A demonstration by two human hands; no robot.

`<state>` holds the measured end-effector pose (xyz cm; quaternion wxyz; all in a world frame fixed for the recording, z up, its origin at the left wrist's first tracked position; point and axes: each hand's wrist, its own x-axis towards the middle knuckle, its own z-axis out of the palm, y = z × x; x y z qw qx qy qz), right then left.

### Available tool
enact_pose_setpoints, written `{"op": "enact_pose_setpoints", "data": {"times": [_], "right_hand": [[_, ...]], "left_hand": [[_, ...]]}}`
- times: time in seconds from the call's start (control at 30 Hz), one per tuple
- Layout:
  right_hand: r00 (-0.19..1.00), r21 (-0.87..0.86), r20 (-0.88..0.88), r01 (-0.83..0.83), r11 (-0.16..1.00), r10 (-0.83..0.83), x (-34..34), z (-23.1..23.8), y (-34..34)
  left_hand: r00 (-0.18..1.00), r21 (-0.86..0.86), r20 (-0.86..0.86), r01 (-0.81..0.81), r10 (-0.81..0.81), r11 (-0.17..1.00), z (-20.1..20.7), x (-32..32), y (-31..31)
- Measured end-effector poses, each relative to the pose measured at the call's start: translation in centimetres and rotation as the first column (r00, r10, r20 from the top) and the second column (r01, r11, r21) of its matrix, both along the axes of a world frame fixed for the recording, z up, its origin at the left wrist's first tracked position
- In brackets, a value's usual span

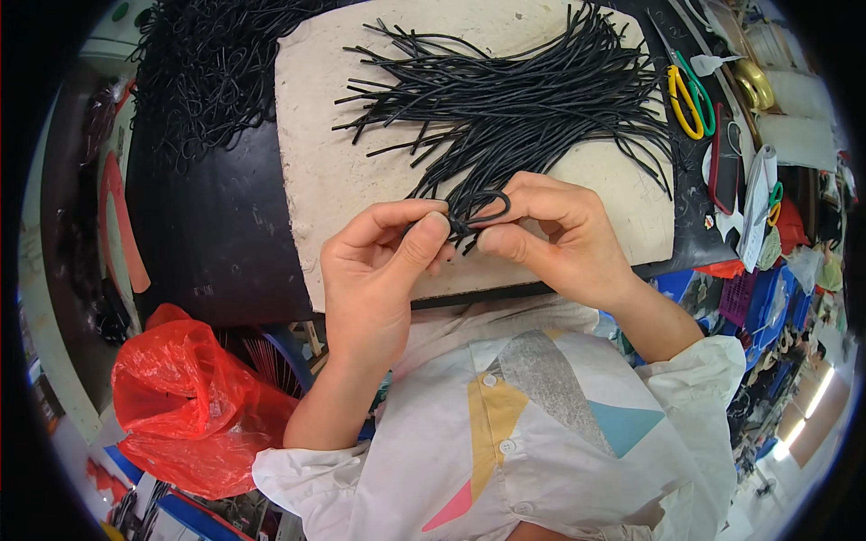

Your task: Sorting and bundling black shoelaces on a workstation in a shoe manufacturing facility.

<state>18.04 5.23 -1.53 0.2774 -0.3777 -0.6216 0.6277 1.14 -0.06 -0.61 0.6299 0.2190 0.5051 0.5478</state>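
Between my two hands is a black cord [492,216] bent into a loop, with a small knot beside the loop. My left hand [383,248] is closed, its thumb and forefinger pinching the cord at the knot's left side. On the other side my right hand [559,230] pinches the loop between thumb and fingers. Short cord ends poke out below the knot. Just beyond my hands a big bundle of straight black cords [523,99] lies across a pale board [316,171].
A heap of looped black cords [216,63] fills the far left of the dark table [207,243]. Yellow-handled scissors [684,101] and green-handled scissors [708,99] lie at right, near a dark red flat tool [724,162]. A red plastic bag [189,406] stands at lower left.
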Motion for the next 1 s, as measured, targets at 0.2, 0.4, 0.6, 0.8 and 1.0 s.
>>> {"op": "enact_pose_setpoints", "data": {"times": [0.2, 0.4, 0.6, 0.8, 1.0], "right_hand": [[0.999, 0.08, 0.015, 0.029, 0.996, -0.03, -0.7, 0.2, -0.3], [0.994, 0.239, 0.112, -0.015, 0.971, -0.012, -1.0, 1.5, -0.1], [0.991, 0.358, 0.133, -0.05, 0.932, 0.002, -1.1, 1.7, -0.1], [0.994, 0.19, -0.084, 0.086, 0.978, -0.071, -1.2, 1.0, 0.4], [1.0, 0.101, -0.004, 0.026, 0.995, -0.026, -0.7, 1.6, 1.5]], "left_hand": [[0.998, 0.003, 0.01, -0.068, 0.068, 0.998, 0.0, 0.6, 0.1], [0.988, 0.018, 0.075, -0.138, 0.137, 0.99, 0.0, 0.5, 0.1], [0.97, -0.006, 0.169, -0.174, 0.173, 0.985, 0.5, 0.0, 0.1], [0.974, 0.226, -0.139, -0.147, 0.182, 0.963, 0.0, -0.4, 0.1], [1.0, 0.031, 0.015, 0.026, -0.026, 0.999, 0.6, -0.3, 0.5]]}}
